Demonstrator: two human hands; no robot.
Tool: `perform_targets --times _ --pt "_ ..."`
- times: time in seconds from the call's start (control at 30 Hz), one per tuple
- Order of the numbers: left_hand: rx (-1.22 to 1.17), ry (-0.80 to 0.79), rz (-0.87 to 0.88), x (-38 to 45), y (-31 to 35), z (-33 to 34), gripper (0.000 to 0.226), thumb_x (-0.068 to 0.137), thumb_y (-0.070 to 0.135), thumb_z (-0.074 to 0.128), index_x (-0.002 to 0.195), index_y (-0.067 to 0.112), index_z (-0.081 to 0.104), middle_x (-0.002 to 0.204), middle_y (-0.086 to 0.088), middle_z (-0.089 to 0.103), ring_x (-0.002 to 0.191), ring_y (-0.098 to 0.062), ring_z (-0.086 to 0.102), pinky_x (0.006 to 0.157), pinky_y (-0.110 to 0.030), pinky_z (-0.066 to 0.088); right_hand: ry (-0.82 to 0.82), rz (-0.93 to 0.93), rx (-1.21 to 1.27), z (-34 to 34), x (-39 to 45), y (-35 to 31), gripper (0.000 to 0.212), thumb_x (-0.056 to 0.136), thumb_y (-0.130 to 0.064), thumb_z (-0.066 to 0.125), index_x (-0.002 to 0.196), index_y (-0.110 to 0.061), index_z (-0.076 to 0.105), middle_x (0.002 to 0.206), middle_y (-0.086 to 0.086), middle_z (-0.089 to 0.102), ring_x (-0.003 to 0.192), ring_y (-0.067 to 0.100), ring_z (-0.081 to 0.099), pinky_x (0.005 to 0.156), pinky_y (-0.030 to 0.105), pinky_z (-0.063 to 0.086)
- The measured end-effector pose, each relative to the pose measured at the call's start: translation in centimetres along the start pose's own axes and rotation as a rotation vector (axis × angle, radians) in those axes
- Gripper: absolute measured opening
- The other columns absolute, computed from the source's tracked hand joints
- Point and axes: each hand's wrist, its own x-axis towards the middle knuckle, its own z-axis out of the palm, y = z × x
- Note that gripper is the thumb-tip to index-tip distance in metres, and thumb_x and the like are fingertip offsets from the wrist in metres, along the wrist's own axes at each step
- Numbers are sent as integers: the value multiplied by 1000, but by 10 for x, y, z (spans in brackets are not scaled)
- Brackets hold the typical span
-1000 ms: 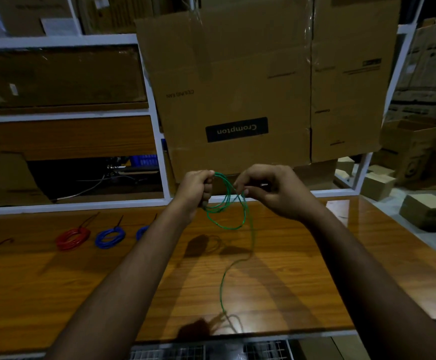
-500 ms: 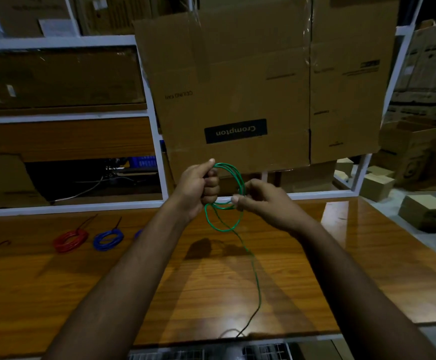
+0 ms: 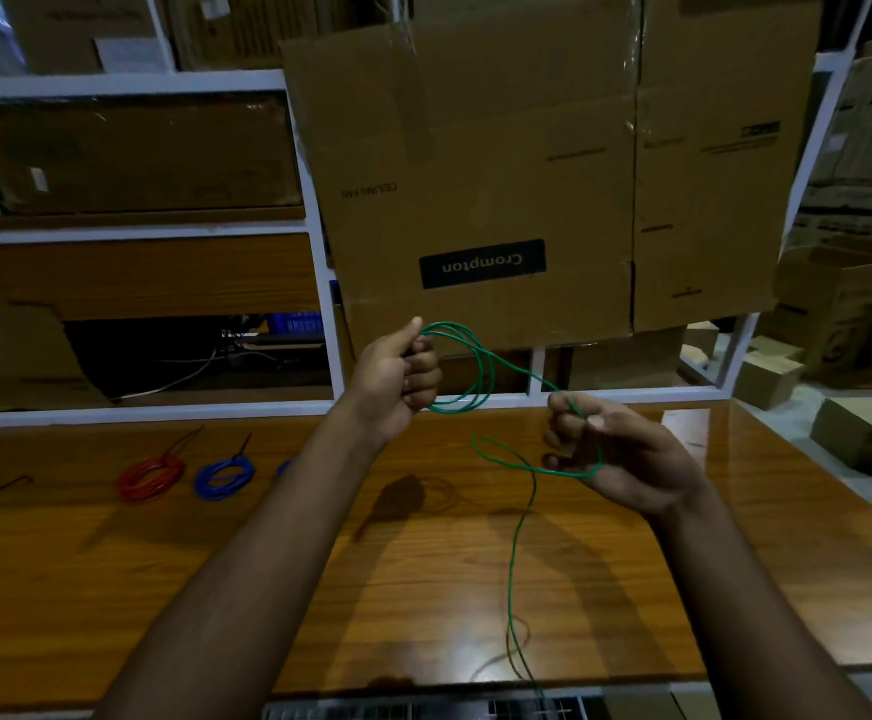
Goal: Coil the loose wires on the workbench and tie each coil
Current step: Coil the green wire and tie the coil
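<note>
Since half a second ago the right hand (image 3: 626,454) has drawn rightward off the coil, fingers pinching the green wire (image 3: 514,543), whose tail runs down toward the bench's (image 3: 215,589) near edge. Left hand (image 3: 397,379) fingers clamp the upright green loops above the bench. Farther left lie red (image 3: 150,478) and blue (image 3: 223,475) tied coils; behind hangs a Crompton carton (image 3: 475,200).

Glossy wood workbench (image 3: 735,537); matt cardboard box (image 3: 527,163).

I see both forearms bare right up to the bottom edge, with no sleeves; my left hand (image 3: 397,376) and right hand (image 3: 626,459) are ungloved.
</note>
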Motion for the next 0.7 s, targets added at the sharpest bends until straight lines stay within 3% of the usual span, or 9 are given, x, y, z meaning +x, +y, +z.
perform_targets --times 0.13,0.17,0.2,0.27,0.33,0.43,0.5,0.63,0.7 --pt "-109 -15 -54 3 -2 2 39 106 35 34 69 20 35 45 8 25 34 -6 20 38 -21 11 -46 -148 143 -9 -2 3 43 93 -2 52 135 4 43 90 5 49 92 22 51 112 47 36" --pt "-116 3 -56 4 -2 0 39 106 35 34 69 20 35 45 8 25 34 -6 20 38 -20 12 -57 -133 194 -10 -4 1 43 96 -1 48 138 2 39 93 5 47 81 16 51 105 42 46" --pt "-128 26 -54 5 -1 -2 39 106 34 34 69 21 35 45 8 25 34 -6 20 38 -20 12 -78 -93 235 -12 -6 -2 44 98 -2 46 141 -1 36 95 5 45 69 11 47 84 32 56" --pt "-174 76 -39 6 2 -6 39 106 34 34 69 21 34 46 7 24 35 -6 20 40 -21 11 -113 -24 238 -19 -10 -6 46 99 -4 48 143 -7 35 101 5 43 57 7 37 51 19 42" --pt "-204 99 -10 5 9 -8 40 106 33 34 68 21 35 46 8 24 36 -6 19 42 -21 9 -53 15 100 -32 -17 -5 44 97 -4 55 139 -4 41 107 8 43 59 8 39 51 20 34" --pt "-203 86 20 5 19 -8 40 105 33 35 68 20 37 47 8 25 37 -6 19 43 -21 8 96 95 -98 -47 -27 5 48 84 -3 72 130 0 56 104 13 50 76 18 55 64 26 48" --pt "-219 52 27 5 21 -5 40 105 34 35 68 20 39 48 8 27 37 -6 20 44 -21 8 321 109 -170 -44 -26 12 44 78 1 76 120 1 63 103 17 55 84 24 63 74 32 58" --pt "-193 33 49 8 14 2 39 106 34 34 71 19 41 51 8 28 40 -6 21 44 -21 11 765 -9 -237 -9 1 27 26 90 6 58 115 -3 62 109 19 67 89 25 73 77 36 62" --pt "-161 23 52 10 8 6 38 106 35 33 72 19 41 51 7 28 40 -5 21 45 -21 11 877 -30 -484 13 15 36 17 93 -4 62 109 -5 64 102 16 70 79 20 74 68 31 60"
